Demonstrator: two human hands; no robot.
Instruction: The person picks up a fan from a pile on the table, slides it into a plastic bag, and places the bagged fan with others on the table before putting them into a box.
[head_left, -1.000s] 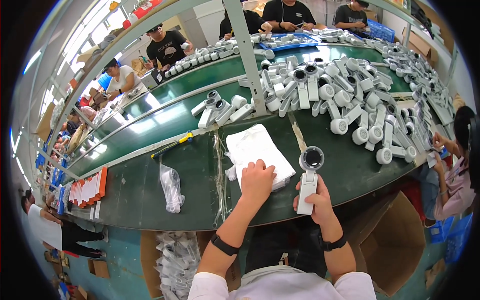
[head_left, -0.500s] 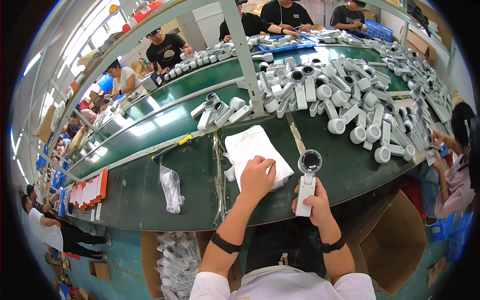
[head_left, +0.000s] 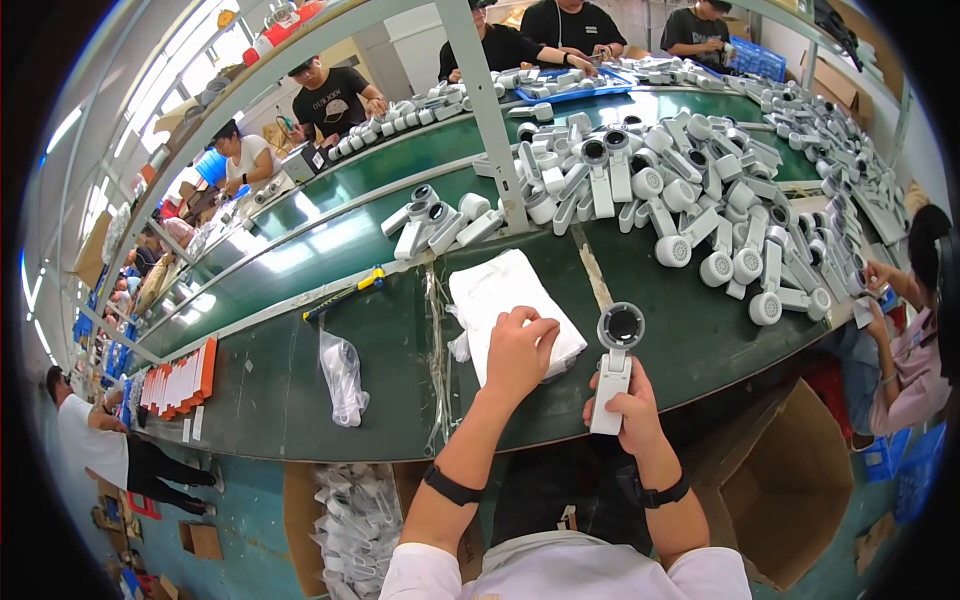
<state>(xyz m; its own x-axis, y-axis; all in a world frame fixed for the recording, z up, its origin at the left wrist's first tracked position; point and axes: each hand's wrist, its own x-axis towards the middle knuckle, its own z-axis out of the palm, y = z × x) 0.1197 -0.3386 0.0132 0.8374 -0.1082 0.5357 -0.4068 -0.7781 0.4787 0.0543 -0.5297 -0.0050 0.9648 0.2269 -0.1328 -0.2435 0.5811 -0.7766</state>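
Handheld white device was gripped round its handle by the right hand, near the table's front edge, just right of a white stack of bags or sheets. It had barely moved in the last second; the left hand, earlier flatter on the stack, had curled, so only that side had changed. Whether its fingertips pinched anything, one could not tell. Across the room were co-workers; the green table bore a heap of similar devices and a yellow-and-black tool.

Bag stack lies on table, frame centre; lone bag to its left, device heap upper right, carton lower right.
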